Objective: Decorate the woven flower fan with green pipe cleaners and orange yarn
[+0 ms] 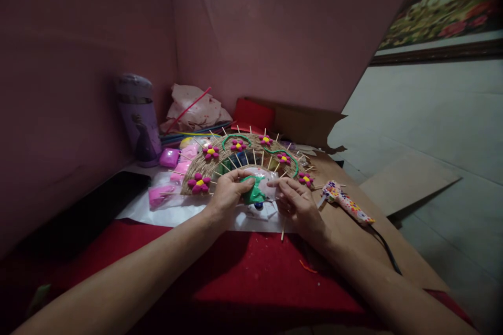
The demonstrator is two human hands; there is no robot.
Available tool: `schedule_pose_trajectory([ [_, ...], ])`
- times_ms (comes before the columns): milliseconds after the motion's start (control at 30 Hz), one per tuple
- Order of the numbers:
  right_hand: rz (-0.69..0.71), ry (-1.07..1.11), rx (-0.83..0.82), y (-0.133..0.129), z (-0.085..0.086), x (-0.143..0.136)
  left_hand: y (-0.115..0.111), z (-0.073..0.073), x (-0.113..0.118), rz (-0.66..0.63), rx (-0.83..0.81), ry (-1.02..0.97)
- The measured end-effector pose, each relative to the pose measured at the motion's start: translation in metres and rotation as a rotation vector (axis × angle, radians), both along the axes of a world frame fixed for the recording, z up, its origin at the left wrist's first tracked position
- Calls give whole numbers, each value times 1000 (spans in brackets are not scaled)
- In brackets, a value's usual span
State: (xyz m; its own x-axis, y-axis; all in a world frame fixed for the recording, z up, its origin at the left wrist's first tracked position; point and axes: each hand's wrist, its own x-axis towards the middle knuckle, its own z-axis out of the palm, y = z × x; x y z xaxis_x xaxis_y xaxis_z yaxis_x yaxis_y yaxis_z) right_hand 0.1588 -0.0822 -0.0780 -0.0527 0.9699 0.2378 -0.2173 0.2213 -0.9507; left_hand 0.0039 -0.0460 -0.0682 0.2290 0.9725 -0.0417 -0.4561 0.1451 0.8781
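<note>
Two hands, left [231, 191] and right [298, 204], pinch a clear packet of green clay [255, 190] between them; just behind it arches a woven fan [251, 141] with pink flowers; a glue gun [348, 203] lies to the right.

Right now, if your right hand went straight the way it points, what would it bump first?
Probably the green packet my right hand pinches, then my left hand on its other side. Depth is hard to judge.
</note>
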Motion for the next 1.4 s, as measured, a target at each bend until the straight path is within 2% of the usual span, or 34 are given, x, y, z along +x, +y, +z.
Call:
schedule_pose_trajectory([
  [133,36,-104,-3,-2,-1,0,2,-2,0,-5,3,7],
  [200,-22,-211,48,0,-3,0,3,-4,1,-3,4,8],
  [333,-208,-404,289,5,-7,1,4,-7,1,-36,2,5],
  [433,-245,-471,376,6,-9,2,4,-7,1,-62,10,22],
  [767,-275,-506,358,6,-13,4,1,-4,3,-46,-21,21],
  [1000,-160,-490,298,7,-11,4,0,-2,2,62,4,87],
  [1233,-254,-433,309,4,-9,3,-1,-1,2,73,-5,73],
  [1400,-118,-434,284,5,-6,4,-1,-1,2,63,5,99],
])
